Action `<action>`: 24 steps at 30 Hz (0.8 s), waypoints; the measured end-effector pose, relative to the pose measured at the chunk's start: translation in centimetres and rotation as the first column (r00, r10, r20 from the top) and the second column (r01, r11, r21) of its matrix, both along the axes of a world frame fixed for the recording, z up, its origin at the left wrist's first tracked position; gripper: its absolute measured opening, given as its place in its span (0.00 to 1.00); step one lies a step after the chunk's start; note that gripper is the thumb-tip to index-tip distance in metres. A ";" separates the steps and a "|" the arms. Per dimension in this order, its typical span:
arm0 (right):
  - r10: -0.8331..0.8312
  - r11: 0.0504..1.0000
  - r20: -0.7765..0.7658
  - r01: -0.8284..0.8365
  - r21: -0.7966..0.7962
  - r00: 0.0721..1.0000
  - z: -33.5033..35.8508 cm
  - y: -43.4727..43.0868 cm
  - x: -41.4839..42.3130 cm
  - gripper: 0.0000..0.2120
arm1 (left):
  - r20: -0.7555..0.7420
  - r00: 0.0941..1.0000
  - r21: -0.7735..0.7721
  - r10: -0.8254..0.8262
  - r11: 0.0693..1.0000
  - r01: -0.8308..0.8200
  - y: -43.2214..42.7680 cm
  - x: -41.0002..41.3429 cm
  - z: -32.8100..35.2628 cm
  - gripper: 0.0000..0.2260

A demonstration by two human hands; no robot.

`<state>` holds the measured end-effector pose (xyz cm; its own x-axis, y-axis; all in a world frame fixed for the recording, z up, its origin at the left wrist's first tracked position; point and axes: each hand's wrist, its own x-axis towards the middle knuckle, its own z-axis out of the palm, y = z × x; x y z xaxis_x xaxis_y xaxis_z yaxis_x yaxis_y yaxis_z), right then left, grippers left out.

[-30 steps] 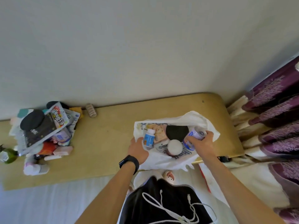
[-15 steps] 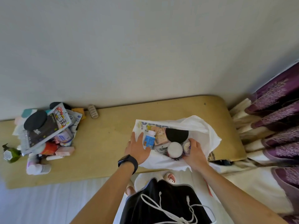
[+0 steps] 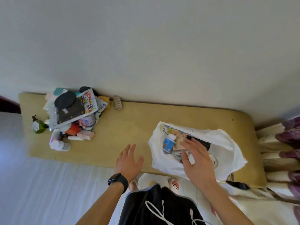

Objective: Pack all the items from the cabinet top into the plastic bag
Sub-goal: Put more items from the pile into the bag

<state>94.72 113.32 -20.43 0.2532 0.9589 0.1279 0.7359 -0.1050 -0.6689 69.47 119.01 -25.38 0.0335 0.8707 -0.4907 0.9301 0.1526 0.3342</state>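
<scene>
A white plastic bag (image 3: 227,143) lies open on the right part of the yellowish cabinet top (image 3: 129,127). Inside it I see a small blue-labelled bottle (image 3: 168,143), a tan packet, a black item and a round can (image 3: 214,161). My right hand (image 3: 196,158) hovers over the bag's mouth, fingers spread, holding nothing. My left hand (image 3: 128,159), with a black watch on the wrist, is open above the cabinet's front edge, left of the bag and apart from it. A pile of items (image 3: 73,117) sits at the far left of the cabinet top.
The pile includes a black booklet with a black disc on top, a green pump bottle (image 3: 38,125), pink and white tubes and small boxes. A small ridged roll (image 3: 117,103) lies by the wall. Purple curtains (image 3: 287,143) hang to the right. A white bed surface lies below the cabinet.
My right hand let go of the can in the bag and now hovers open. My left hand came off the bag and moved left. The view swung left.
</scene>
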 end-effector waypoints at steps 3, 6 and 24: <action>0.188 0.982 0.003 -0.188 -0.028 0.982 -0.4 2.7 -4.5 0.14 | -0.067 0.996 -0.053 0.064 0.996 -0.068 -0.2 -4.3 -0.6 0.30; 0.365 0.917 0.020 -0.356 -0.178 0.931 -0.5 5.6 -9.1 0.16 | -0.108 0.990 -0.118 0.094 0.987 -0.107 0.1 -8.5 -1.1 0.30; 0.607 0.585 0.225 -0.237 -0.776 0.762 -9.4 35.1 -27.4 0.36 | -0.137 0.991 -0.275 0.013 0.960 -0.051 2.7 -23.7 -8.8 0.30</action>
<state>67.31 148.45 -29.86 -0.1109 0.7832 -0.6119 0.9888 0.0251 -0.1471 45.78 121.76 -34.16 -0.0738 0.6989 -0.7114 0.9561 0.2523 0.1488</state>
